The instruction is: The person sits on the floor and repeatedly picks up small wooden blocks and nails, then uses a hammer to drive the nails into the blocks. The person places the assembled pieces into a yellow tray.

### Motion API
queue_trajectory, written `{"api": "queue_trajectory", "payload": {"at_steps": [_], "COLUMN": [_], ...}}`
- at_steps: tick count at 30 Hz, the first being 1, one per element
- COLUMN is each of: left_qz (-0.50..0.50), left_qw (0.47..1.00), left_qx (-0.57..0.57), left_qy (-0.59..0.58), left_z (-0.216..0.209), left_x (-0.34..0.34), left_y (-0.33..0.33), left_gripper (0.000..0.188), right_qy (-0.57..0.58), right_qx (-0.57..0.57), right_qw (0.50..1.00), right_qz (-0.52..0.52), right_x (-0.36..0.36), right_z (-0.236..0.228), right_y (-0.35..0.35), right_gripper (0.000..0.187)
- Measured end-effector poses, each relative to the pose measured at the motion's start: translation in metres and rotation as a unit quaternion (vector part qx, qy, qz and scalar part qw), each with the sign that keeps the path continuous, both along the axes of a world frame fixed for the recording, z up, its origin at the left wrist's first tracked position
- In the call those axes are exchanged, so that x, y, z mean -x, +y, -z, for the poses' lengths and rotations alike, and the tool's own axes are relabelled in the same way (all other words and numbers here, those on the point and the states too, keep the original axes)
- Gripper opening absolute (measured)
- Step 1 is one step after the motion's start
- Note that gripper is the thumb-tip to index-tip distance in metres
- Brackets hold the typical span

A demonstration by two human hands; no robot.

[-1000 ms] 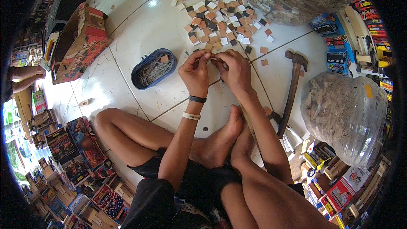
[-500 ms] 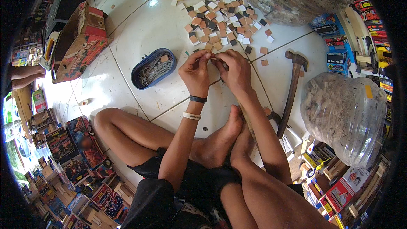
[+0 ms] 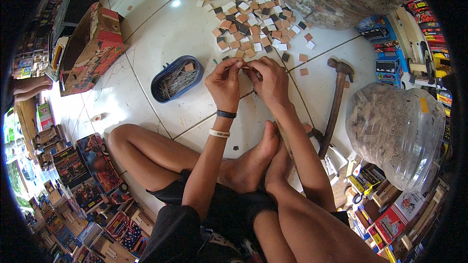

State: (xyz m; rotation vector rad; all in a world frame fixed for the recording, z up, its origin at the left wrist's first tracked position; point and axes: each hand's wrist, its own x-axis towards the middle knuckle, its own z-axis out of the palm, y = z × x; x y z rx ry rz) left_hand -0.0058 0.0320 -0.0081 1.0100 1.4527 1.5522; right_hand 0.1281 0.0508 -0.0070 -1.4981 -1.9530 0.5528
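Scarcely anything has shifted: left hand [image 3: 225, 83] and right hand [image 3: 273, 80] stay raised over the tile floor [image 3: 151, 29]

Another person's bare limbs [image 3: 31, 84] at the left rim have edged slightly, and the cream wristband [image 3: 220, 133] looks turned a touch. On each hand the fingers are closed to a pinch, tips nearly meeting on a small piece [image 3: 245, 64] just short of the scattered square chips [image 3: 254, 30]; it is mostly covered, so I cannot tell its kind.

A slip seems the likeliest trouble: only fingertips hold the piece, so a slight twist could drop it. The blue tray [image 3: 154, 91] stands open near the left hand, and a stray knock might spill its nails [image 3: 178, 84]. The hammer [image 3: 334, 102] lies to the right, where a swinging forearm could catch its handle.

Lettering marks the wristband; bold print covers the red carton [image 3: 97, 48], and cartoon eyes the blue panels [image 3: 388, 69]. Most other print is too small to read.
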Motion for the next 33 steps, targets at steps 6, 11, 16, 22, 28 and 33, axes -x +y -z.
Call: {"api": "queue_trajectory", "payload": {"at_steps": [6, 11, 16, 22, 28, 33], "left_qz": [-0.004, 0.006, -0.013, -0.031, -0.014, -0.013], "left_qw": [1.000, 0.993, 0.976, 0.973, 0.980, 0.973], "left_qx": [0.010, -0.019, -0.045, -0.073, -0.047, -0.035], "left_qy": [0.023, 0.117, 0.211, 0.218, 0.191, 0.227], "left_z": [0.003, -0.002, -0.008, -0.003, -0.005, -0.010], "left_x": [0.002, 0.001, -0.003, -0.005, -0.005, -0.003], "left_y": [0.001, 0.000, -0.005, -0.002, -0.006, -0.006], "left_gripper": [0.007, 0.007, 0.019, 0.022, 0.015, 0.012], "right_qy": [0.004, 0.014, -0.033, 0.021, -0.070, 0.080], "right_qx": [0.000, 0.012, 0.081, -0.003, 0.244, 0.533], "right_qw": [1.000, 1.000, 0.996, 1.000, 0.967, 0.840], "right_qz": [0.000, -0.013, -0.016, -0.023, 0.008, 0.071], "right_x": [0.000, -0.003, -0.001, -0.028, -0.102, -0.115], "right_z": [0.002, 0.003, -0.006, -0.051, -0.104, -0.119], "right_y": [0.000, -0.002, 0.001, -0.029, -0.157, -0.225], "right_gripper": [0.020, 0.021, 0.029, 0.040, 0.040, 0.042]}}
